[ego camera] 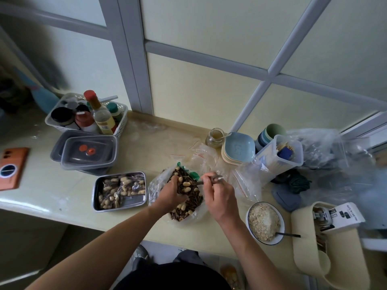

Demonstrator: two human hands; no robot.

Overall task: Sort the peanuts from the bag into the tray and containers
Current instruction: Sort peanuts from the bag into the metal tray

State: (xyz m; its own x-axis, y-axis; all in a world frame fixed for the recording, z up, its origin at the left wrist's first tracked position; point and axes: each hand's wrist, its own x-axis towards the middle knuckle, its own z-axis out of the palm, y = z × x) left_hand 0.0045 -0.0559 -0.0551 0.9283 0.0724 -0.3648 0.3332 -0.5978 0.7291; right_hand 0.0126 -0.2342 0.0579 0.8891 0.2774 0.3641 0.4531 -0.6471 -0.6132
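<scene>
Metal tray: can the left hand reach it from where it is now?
Probably yes. The left hand is in the bag right beside the tray, and nothing stands between them.

Head camera looks steeply down, close over the counter (62, 197).

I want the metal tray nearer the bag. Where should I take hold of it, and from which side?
Probably pinch the raised rim of the metal tray at its near right corner, coming from the bag side: the floor there is bare of peanuts, and the left hand is closest.
</scene>
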